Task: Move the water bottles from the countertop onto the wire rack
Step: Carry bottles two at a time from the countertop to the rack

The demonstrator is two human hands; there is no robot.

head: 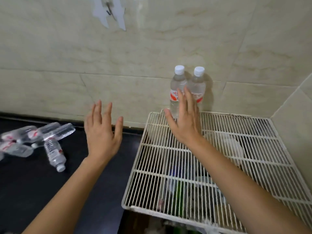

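Note:
Two clear water bottles with white caps and red labels stand upright side by side at the back of the white wire rack [211,149], against the tiled wall: one on the left [177,85], one on the right [197,85]. My right hand [184,122] hovers open just in front of them, fingers spread, covering their lower parts. Over the dark countertop [42,191], left of the rack, my left hand [103,132] is open and empty. Several more bottles [33,137] lie on their sides at the far left of the countertop, one [54,153] pointing its cap toward me.
The beige tiled wall [101,65] runs behind everything and turns a corner at the right of the rack. A hook [110,12] hangs on the wall above. Dim objects show beneath the rack's wires.

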